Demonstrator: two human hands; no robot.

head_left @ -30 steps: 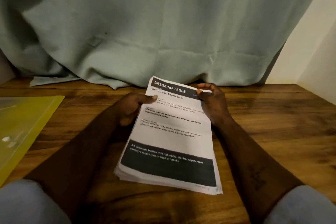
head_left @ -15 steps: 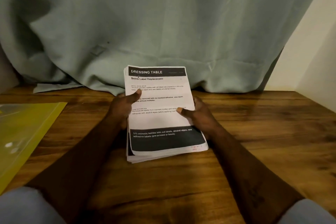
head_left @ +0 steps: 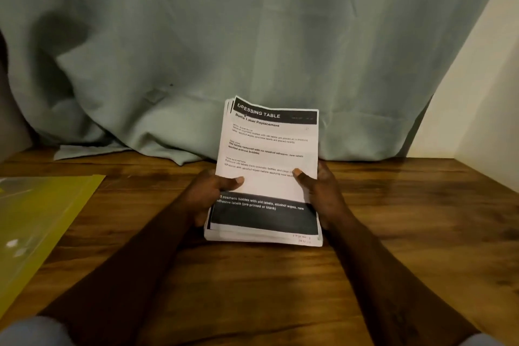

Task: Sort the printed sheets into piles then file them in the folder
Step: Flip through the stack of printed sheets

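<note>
Grey-green curtain [head_left: 252, 36] backs the wooden table [head_left: 421, 219]. Yellow folder [head_left: 36, 219] lies flat at far left, well apart from the paper. Stack of printed sheets [head_left: 266, 182] sits at centre, now tipped up w/ its lower edge down by the table, vs lying flatter 1 s ago. Left hand [head_left: 205, 196] & right hand [head_left: 325, 194] grip its side edges, thumbs curled onto the top page. The right hand has dropped from the top corner. Prob. squaring the stack: no piles yet, sorting not begun.
</note>
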